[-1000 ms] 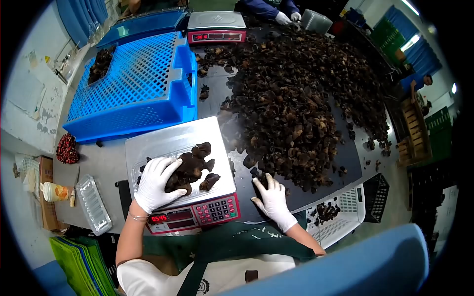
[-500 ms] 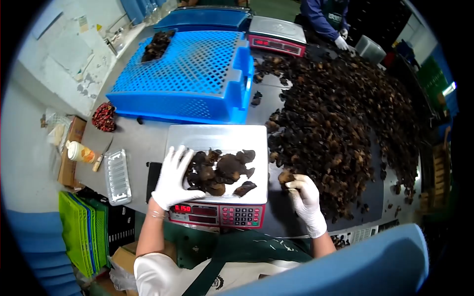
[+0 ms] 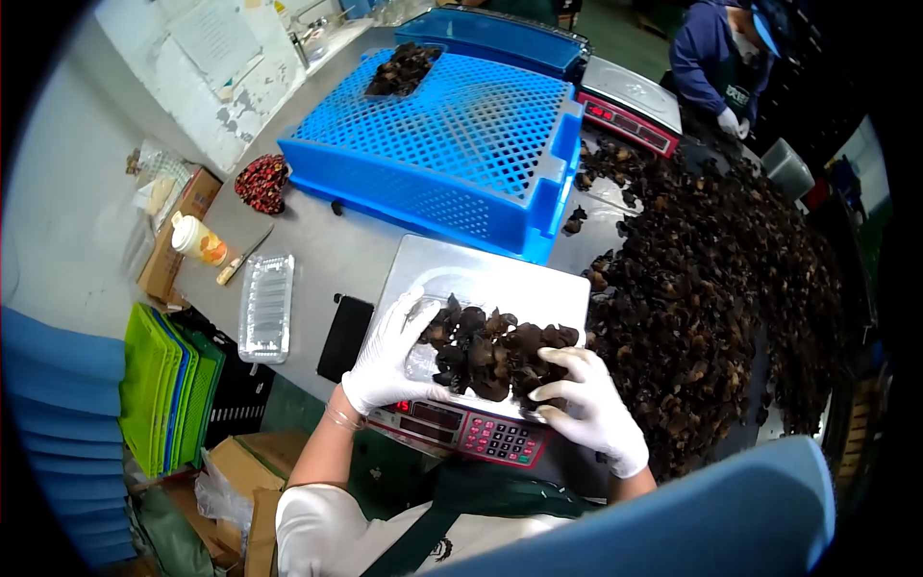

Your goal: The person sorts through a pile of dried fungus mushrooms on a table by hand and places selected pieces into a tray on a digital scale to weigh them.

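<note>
Dark dried fungus pieces (image 3: 486, 351) lie in a heap on the steel pan of a red digital scale (image 3: 567, 288), seemingly over a clear plastic tray. My left hand (image 3: 396, 354), in a white glove, rests at the heap's left side with thumb and fingers spread. At the right side, my gloved right hand (image 3: 591, 409) curves its fingers over the pieces, touching them; the fingers are apart. Part of the scale's display is hidden by my left hand. A large pile of the same fungus (image 3: 683, 337) covers the table to the right.
A blue perforated crate (image 3: 423, 144) holding a filled tray stands behind the scale. To the left are an empty clear tray (image 3: 266, 308), a black phone-like object (image 3: 346, 337), a knife (image 3: 245, 255) and a cup (image 3: 199, 239). A co-worker (image 3: 721, 62) stands near a second scale (image 3: 630, 101).
The view has swung left. My right hand has come from the table onto the pieces on the scale, and the heap there is gathered closer. My left hand stays beside it.
</note>
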Motion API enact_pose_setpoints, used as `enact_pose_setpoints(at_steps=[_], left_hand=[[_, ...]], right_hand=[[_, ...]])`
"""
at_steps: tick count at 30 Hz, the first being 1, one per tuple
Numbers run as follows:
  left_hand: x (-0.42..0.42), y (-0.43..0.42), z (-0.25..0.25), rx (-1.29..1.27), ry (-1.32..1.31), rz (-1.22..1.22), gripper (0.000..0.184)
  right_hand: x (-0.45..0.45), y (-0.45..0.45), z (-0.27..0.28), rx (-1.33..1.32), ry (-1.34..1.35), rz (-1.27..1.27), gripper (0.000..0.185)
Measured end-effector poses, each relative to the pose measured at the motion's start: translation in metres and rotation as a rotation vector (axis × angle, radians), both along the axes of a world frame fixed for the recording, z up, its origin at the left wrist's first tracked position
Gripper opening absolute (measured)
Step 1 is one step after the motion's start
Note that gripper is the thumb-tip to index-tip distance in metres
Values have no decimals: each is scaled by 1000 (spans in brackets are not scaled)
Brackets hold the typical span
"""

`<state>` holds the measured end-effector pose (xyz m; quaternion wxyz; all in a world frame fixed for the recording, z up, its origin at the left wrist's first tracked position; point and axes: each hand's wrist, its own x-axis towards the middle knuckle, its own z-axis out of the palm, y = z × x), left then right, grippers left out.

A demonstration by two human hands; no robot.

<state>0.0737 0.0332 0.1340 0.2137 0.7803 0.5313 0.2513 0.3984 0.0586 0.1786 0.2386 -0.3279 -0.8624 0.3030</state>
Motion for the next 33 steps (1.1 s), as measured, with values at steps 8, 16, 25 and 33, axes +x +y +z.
enact_pose_setpoints(at_steps=[8, 16, 25, 33], left_hand=[[34, 44, 12, 383, 145, 7, 25], [21, 36, 31, 245, -8, -17, 17], [148, -42, 14, 396, -300, -421, 24], [129, -45, 6, 347, -323, -316, 25]], right_hand=[[4, -7, -14, 53, 14, -117, 24], [31, -33, -8, -215, 231, -213, 22], [37, -73, -60, -1405, 888, 41, 53], [167, -116, -11, -999, -727, -805, 21]])
